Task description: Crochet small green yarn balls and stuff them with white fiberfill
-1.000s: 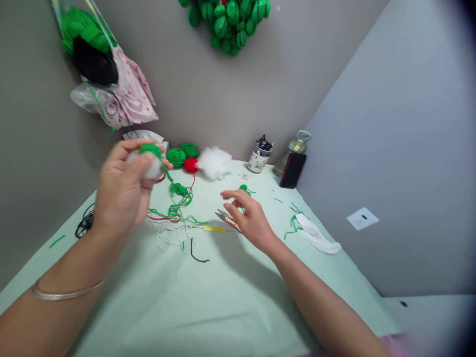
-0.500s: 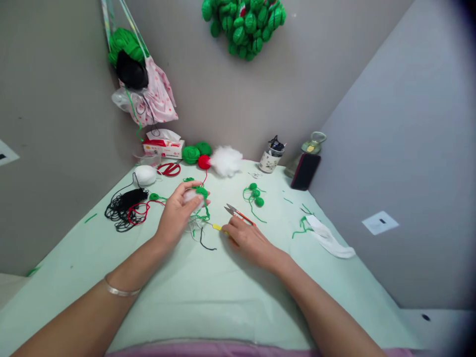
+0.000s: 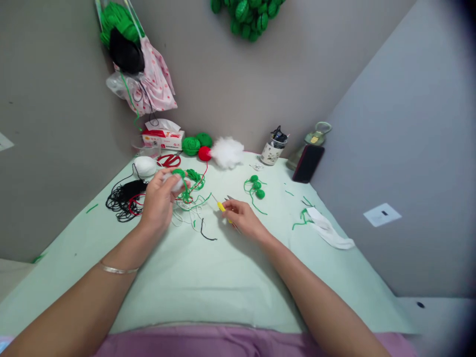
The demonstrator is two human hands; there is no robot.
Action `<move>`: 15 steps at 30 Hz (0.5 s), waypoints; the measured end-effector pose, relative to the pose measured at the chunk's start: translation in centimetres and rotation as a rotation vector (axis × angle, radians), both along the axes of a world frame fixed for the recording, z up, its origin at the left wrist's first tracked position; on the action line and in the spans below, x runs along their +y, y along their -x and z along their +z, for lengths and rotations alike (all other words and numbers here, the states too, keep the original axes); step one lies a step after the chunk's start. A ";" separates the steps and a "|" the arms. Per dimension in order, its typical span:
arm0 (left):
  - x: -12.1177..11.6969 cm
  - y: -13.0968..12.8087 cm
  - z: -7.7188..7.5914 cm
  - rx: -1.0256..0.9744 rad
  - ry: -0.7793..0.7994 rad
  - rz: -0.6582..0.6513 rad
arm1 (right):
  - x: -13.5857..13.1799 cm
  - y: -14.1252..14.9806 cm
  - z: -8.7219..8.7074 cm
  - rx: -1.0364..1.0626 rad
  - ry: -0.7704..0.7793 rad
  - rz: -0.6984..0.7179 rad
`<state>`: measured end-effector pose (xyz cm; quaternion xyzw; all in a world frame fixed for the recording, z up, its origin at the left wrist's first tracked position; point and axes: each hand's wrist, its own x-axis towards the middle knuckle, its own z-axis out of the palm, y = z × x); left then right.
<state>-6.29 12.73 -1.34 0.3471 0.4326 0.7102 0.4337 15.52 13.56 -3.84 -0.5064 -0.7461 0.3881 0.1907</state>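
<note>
My left hand (image 3: 159, 201) is closed around a small white stuffing ball with a green crocheted cap (image 3: 177, 177), held just above the pale green table (image 3: 208, 277). Green yarn trails from it into a tangle of green, red and white threads (image 3: 189, 198). My right hand (image 3: 241, 218) pinches a yellow-handled crochet hook (image 3: 220, 206) and lifts it off the cloth. Small snips (image 3: 229, 198) lie mostly hidden behind that hand.
Black yarn (image 3: 124, 201), a white ball (image 3: 145, 166), red scissors (image 3: 169, 160), a tissue box (image 3: 163, 140), green and red yarn balls (image 3: 197, 145) and white stuffing (image 3: 227, 151) sit at the back. Green crocheted pieces (image 3: 256, 186), a jar (image 3: 270, 152), a phone (image 3: 308, 163) and white cloth (image 3: 329, 233) lie to the right.
My right hand has closed on the yellow crochet hook and raised it. My left hand drifted slightly left and back with the ball. The view shifted a little.
</note>
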 end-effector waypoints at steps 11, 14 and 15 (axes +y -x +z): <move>-1.3 -1.4 -0.2 0.084 0.049 -0.094 | -2.1 -5.7 3.9 0.314 0.346 0.273; -0.8 -1.2 -0.6 0.073 0.046 -0.059 | -2.7 -4.0 3.0 0.517 0.309 0.162; -0.8 -1.2 -0.7 0.080 0.051 -0.060 | -2.9 -3.4 2.8 0.548 0.294 0.129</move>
